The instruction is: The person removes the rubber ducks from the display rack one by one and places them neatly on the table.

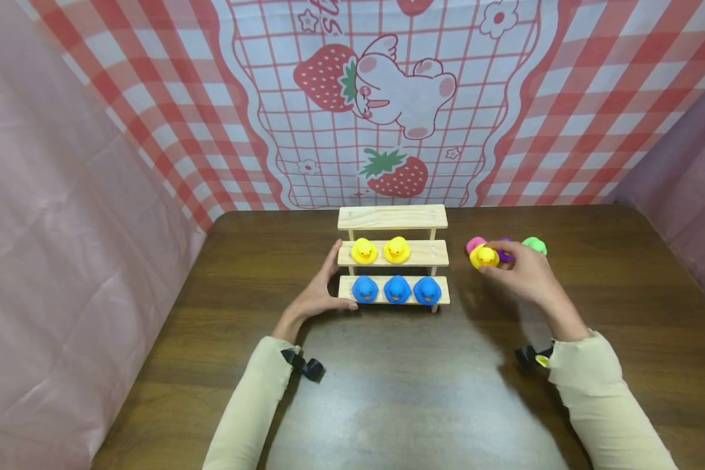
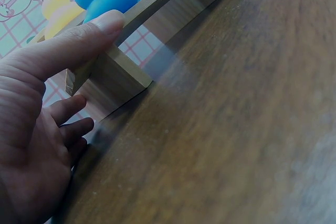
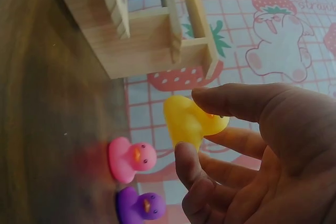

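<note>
A three-step wooden display stand [image 1: 392, 217] stands on the table. Its bottom step carries three blue rubber ducks [image 1: 397, 290], and two yellow rubber ducks [image 1: 396, 250] sit on the middle step, leaving its right end bare. The top step holds nothing. My left hand [image 1: 317, 292] holds the stand's left end, with the thumb [image 2: 107, 23] on the front edge of the bottom step. To the right of the stand, my right hand [image 1: 523, 271] pinches another yellow rubber duck [image 3: 191, 121] between thumb and fingers, raised off the table.
Beneath and behind my right hand are a pink duck [image 3: 128, 158], a purple duck [image 3: 139, 205] and a green duck [image 1: 534, 245]. A checked strawberry cloth [image 1: 352, 163] hangs behind the brown table [image 1: 258, 261]. Pink fabric [image 1: 64, 228] drapes along the left side.
</note>
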A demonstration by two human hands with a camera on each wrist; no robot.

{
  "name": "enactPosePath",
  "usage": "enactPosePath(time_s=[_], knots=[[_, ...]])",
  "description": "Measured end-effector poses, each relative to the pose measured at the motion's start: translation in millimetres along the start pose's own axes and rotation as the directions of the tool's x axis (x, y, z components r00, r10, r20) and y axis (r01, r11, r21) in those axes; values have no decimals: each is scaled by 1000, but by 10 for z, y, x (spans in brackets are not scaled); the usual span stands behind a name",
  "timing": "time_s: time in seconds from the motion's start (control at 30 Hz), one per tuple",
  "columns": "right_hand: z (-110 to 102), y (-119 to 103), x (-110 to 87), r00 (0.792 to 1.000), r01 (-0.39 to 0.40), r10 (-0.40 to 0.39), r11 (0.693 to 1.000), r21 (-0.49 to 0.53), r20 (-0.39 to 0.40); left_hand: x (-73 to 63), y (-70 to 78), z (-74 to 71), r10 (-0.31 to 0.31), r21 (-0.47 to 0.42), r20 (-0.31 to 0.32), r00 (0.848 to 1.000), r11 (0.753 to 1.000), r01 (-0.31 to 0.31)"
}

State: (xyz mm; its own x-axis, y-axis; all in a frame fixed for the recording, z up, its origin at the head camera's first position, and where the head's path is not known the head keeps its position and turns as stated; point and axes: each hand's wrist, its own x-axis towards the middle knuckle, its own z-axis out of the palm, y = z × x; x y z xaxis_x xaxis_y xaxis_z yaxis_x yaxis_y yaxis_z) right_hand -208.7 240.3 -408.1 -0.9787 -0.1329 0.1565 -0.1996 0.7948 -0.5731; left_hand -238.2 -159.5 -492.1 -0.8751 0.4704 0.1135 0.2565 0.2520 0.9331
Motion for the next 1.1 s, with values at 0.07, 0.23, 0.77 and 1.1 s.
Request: enactPosePath(time_s=[0.07, 0.23, 0.77, 1.1], knots=[[12, 28, 3, 1000, -9, 9, 1000, 4, 16, 2, -1, -2, 2, -4, 2, 1000, 1000, -2], [49, 91, 0, 997, -46, 45, 999, 21, 58, 6, -6, 7, 3, 3, -4, 1000, 1000, -3], [175, 273, -2, 994, -60, 61, 998, -8, 94, -76, 333, 0, -14, -22, 13, 1000, 1000, 15], [222, 309, 8, 987, -88, 89, 996, -15, 136, -6, 73, 8, -18, -8, -4, 1000, 1000, 17]])
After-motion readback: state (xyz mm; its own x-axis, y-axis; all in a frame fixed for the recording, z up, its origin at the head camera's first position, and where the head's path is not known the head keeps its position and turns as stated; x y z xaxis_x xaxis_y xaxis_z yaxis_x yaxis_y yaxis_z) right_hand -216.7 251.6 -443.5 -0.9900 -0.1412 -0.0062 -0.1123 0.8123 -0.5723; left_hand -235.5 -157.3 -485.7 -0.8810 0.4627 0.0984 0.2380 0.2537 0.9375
